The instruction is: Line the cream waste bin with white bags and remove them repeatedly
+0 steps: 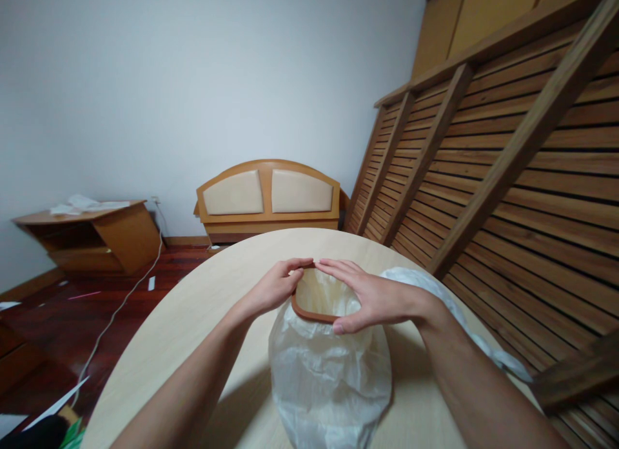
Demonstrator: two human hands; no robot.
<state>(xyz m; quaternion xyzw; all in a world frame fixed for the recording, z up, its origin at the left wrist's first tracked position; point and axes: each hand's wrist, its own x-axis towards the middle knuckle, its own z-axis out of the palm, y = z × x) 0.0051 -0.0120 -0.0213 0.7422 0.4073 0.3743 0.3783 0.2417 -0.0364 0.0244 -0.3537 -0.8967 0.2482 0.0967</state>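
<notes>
A container with a brown rim (312, 316) stands on the round pale table (193, 333), lined with a translucent white plastic bag (329, 378) that hangs down over its outside. My left hand (278, 284) touches the rim at its far left corner, with thumb and fingers closed on the rim. Across the right side of the opening lies my right hand (367, 297), its fingers stretched to the far edge and its thumb apart on the near edge. The container's body is hidden behind the bag.
More white plastic (425, 282) lies along the table's right edge. Wooden slatted panels (503, 197) lean at the right. Behind the table stands a headboard (267, 191). A low cabinet (120, 236) is at the left, with a white cable (120, 304) on the floor.
</notes>
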